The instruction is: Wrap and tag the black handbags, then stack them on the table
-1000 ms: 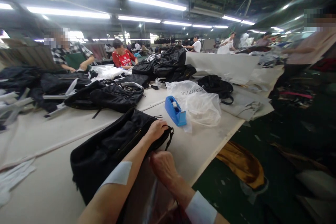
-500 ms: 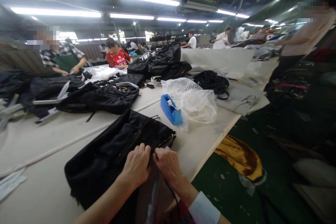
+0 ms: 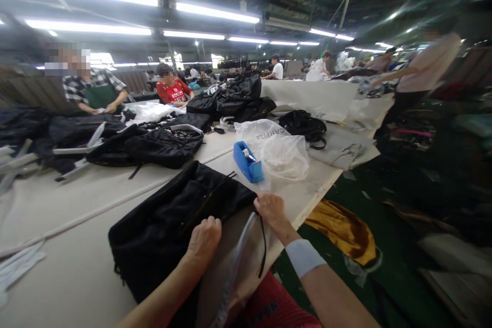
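A black bag with a zip lies on the pale table in front of me. My left hand is closed on the bag's near edge, its fingertips hidden from view. At the bag's right corner, my right hand pinches the black fabric. A thin black strap hangs down below that hand. Between my arms, a wrapped pale strip runs up toward the bag. Just beyond the right hand stands a blue tape dispenser.
A clear plastic bag lies behind the dispenser. Several black bags are piled across the table's far side. To the right, the table edge drops to a green floor with gold cloth. Co-workers stand around the tables.
My right hand has moved right and away from the left hand, up to the bag's corner. The left hand stays on the near edge. The view has shifted slightly.
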Available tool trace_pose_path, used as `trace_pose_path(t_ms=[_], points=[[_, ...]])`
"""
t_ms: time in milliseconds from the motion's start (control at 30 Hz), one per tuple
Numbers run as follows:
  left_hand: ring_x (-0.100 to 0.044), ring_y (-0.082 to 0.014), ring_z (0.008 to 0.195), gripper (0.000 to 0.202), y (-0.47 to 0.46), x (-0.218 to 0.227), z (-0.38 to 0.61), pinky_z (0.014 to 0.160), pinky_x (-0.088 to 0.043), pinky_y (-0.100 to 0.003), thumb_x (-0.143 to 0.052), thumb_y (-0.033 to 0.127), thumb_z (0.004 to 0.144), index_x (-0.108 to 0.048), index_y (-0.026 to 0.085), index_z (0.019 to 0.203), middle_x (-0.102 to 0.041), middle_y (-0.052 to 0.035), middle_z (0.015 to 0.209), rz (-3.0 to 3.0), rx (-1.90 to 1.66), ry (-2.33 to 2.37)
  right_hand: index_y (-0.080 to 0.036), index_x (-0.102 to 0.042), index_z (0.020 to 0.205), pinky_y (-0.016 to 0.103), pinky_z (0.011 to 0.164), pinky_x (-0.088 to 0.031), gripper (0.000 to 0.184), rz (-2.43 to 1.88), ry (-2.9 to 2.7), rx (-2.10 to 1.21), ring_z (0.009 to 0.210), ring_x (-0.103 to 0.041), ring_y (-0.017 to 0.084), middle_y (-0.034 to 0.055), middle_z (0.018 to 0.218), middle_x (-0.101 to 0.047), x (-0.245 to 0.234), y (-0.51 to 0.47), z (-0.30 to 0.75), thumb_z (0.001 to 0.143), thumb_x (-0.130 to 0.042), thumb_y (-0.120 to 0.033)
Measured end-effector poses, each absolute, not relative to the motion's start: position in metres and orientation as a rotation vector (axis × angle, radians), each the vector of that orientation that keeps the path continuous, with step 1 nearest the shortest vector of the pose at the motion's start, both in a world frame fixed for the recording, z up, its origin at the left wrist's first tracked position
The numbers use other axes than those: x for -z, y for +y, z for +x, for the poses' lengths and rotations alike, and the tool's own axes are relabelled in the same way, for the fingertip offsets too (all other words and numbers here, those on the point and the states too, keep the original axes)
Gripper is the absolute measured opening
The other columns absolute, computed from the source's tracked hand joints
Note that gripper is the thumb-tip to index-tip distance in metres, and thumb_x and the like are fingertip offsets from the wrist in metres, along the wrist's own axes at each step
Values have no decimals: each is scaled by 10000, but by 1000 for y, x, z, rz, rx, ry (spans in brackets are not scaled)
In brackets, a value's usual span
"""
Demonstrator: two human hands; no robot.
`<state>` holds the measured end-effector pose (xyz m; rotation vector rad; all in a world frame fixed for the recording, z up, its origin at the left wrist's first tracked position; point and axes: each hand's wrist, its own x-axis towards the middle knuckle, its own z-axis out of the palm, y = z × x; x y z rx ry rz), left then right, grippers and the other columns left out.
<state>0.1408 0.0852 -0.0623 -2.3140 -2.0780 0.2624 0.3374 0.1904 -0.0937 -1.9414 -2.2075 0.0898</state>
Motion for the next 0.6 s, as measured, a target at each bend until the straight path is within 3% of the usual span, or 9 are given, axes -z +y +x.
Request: trace_pose_path(t_ms=[100, 200, 300, 367, 433, 533, 600], points=[[-665, -273, 1012, 397, 71, 66, 128, 830, -555, -382, -346, -23, 864, -658, 129, 1059, -672, -143, 1073, -2322, -203, -2070, -176, -714, 1029, 306, 705, -454, 269, -1873, -2297, -51, 921, -699, 250, 133, 1019, -724, 85, 188, 347, 997, -502, -337], [-588, -299, 1219, 586, 36, 81, 109, 1016, -492, -449, -386, -37, 816, -581, 154, 1335, -593, -178, 1354, -2281, -58, -1992, -196, -683, 1092, 289, 725, -459, 268, -1628, -2422, -10, 937, -680, 220, 108, 1102, -695, 74, 170, 334, 1007, -485, -354], [-376, -352, 1445, 827, -10, 98, 95, 1155, -331, -589, -400, -73, 751, -403, 235, 1519, -344, -156, 1605, -2130, 46, -2001, -230, -637, 1235, 315, 904, -459, 290, -1055, -2683, -23, 1110, -622, 231, 105, 1246, -648, 77, 149, 307, 969, -552, -311], [-312, -393, 1475, 870, -33, 98, 90, 1138, -294, -675, -410, -87, 711, -411, 245, 1515, -301, -149, 1627, -2000, 15, -2110, -239, -538, 1392, 415, 1049, -399, 474, -757, -2800, 40, 1287, -515, 292, 134, 1418, -548, 85, 140, 286, 924, -608, -257], [-386, -389, 1435, 769, -43, 82, 84, 1105, -363, -640, -411, -82, 720, -524, 192, 1429, -415, -173, 1564, -1927, -49, -2240, -205, -525, 1409, 474, 1080, -369, 481, -660, -2901, 130, 1304, -502, 321, 162, 1452, -516, 88, 139, 267, 930, -544, -165], [-646, -315, 1155, 451, -39, 27, 67, 929, -533, -445, -410, -23, 799, -690, 132, 1117, -691, -184, 1202, -1874, -127, -2400, -156, -638, 1207, 371, 925, -462, 381, -688, -3009, 207, 1071, -644, 264, 158, 1208, -658, 62, 155, 243, 953, -370, -64], [-703, -306, 963, 376, -29, -21, 50, 779, -554, -411, -416, 31, 833, -680, 152, 1071, -728, -151, 1004, -1745, -164, -2437, -168, -629, 1178, 300, 791, -472, 375, -747, -2952, 239, 978, -671, 237, 132, 1108, -679, 22, 172, 229, 951, -352, -57]])
